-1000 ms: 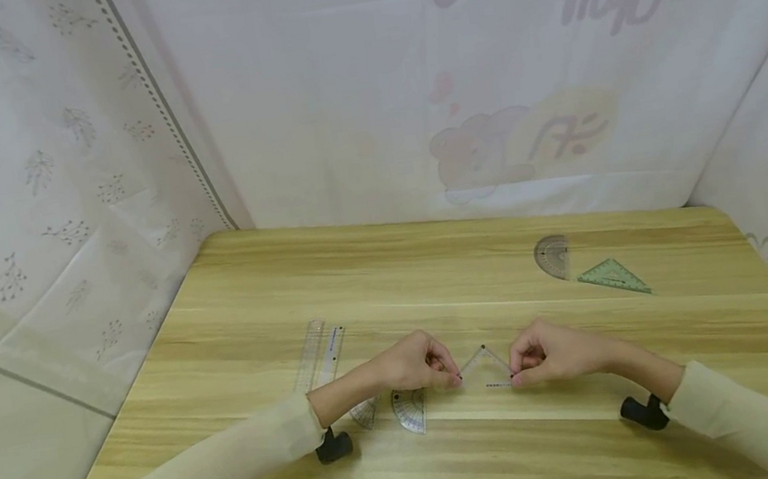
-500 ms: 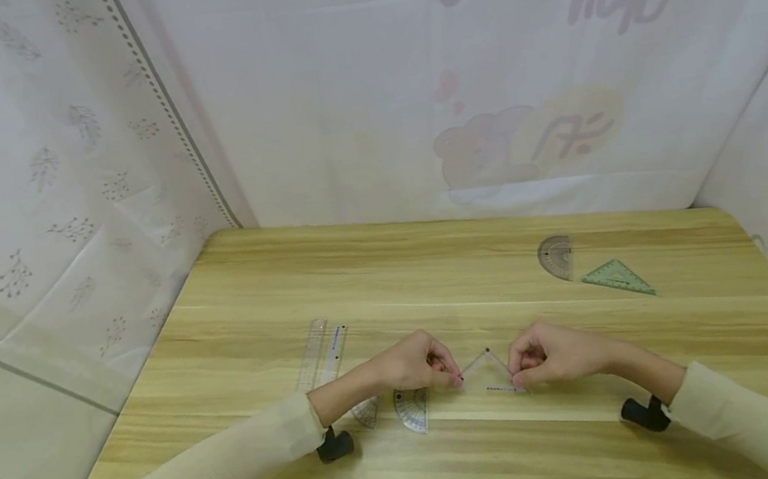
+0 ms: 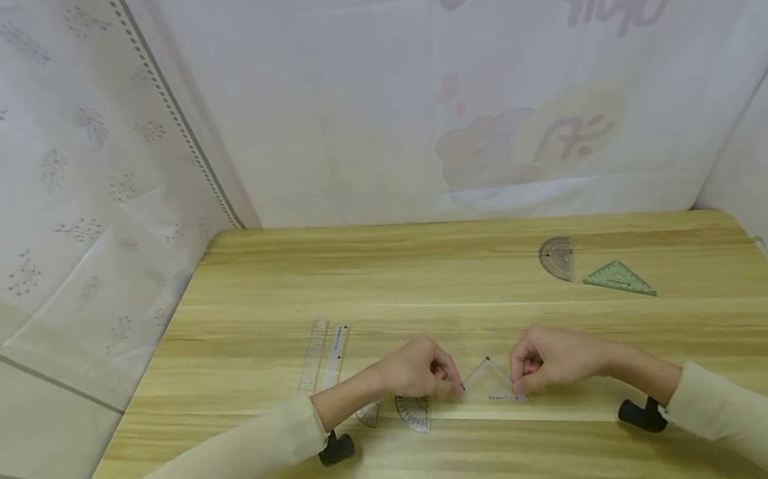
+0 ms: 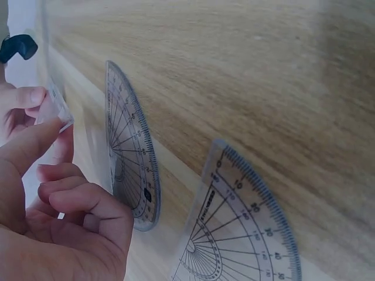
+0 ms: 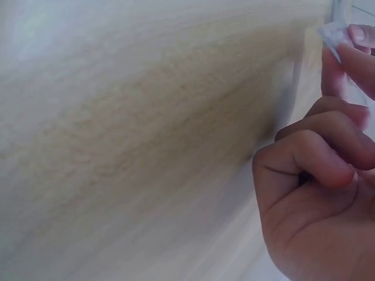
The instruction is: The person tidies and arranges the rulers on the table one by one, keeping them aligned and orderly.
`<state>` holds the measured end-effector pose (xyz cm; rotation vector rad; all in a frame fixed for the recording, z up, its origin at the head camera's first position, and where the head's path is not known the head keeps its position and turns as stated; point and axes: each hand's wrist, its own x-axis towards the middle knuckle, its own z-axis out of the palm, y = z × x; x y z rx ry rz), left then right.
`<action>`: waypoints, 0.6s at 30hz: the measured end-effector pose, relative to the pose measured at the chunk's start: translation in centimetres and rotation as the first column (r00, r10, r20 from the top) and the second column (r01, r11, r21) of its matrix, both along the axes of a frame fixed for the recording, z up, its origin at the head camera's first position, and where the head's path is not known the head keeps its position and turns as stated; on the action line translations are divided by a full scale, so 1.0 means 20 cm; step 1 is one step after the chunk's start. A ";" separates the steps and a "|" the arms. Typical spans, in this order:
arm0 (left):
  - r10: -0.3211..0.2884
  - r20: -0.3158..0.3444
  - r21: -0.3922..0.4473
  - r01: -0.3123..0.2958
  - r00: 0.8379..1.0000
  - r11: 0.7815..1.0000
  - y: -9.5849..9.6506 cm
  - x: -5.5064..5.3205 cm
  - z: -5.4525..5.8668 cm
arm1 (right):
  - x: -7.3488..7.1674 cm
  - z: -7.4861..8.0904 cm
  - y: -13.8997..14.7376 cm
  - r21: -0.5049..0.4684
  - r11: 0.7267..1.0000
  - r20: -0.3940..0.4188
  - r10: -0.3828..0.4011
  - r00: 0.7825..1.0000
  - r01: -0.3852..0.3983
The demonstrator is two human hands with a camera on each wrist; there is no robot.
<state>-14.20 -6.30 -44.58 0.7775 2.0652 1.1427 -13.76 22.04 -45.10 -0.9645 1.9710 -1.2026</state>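
Observation:
A clear triangular set square [image 3: 495, 383] is held by both hands over the middle of the table, one corner pointing away from the person. The left hand [image 3: 418, 368] pinches its left corner between thumb and finger, and the right hand [image 3: 555, 356] pinches its right corner. In the left wrist view the see-through plastic [image 4: 57, 108] shows between the fingertips of the two hands. Below the left hand lie two clear protractors, one nearer the set square [image 4: 133, 152] and one farther left [image 4: 243, 219]. The pinched corners themselves are covered by the fingertips.
Two clear rulers, one wider [image 3: 314, 357] and one narrower [image 3: 337, 354], lie side by side beyond the left forearm, which partly hides them. A greyish protractor [image 3: 557, 259] and a green set square [image 3: 620, 280] lie at the back right of the wooden table [image 3: 358, 269].
The set square and both hands have shifted slightly toward the person, still gripping its two corners. The protractors, rulers and green set square lie where they were.

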 end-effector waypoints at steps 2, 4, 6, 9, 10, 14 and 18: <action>-0.014 -0.014 -0.004 0.014 1.000 1.000 0.00 0.00 0.00 | 0.00 0.00 -0.01 0.010 1.000 -0.001 0.006 1.000 -0.006; -0.023 -0.038 -0.017 0.022 0.999 1.000 0.00 0.00 0.00 | 0.00 -0.01 -0.01 0.022 1.000 0.000 0.007 1.000 -0.007; -0.031 -0.062 -0.032 0.029 0.998 0.999 0.01 0.00 0.00 | 0.00 -0.02 -0.02 0.035 0.999 0.000 0.009 1.000 -0.009; -0.042 -0.088 -0.058 0.037 0.995 0.998 0.01 0.00 0.01 | 0.00 -0.03 -0.02 0.047 0.999 0.000 0.010 1.000 -0.010; -0.048 -0.100 -0.066 0.041 0.994 0.997 0.01 0.00 0.01 | 0.00 -0.03 -0.03 0.051 0.999 -0.005 0.011 1.000 -0.011; -0.063 -0.141 -0.097 0.049 0.988 0.994 0.01 0.01 0.01 | 0.00 -0.02 -0.04 0.064 0.998 -0.035 0.011 0.999 -0.009; -0.057 -0.174 -0.133 0.034 0.983 0.990 0.02 0.01 0.01 | 0.01 -0.01 -0.05 0.071 0.997 -0.063 0.006 0.998 -0.001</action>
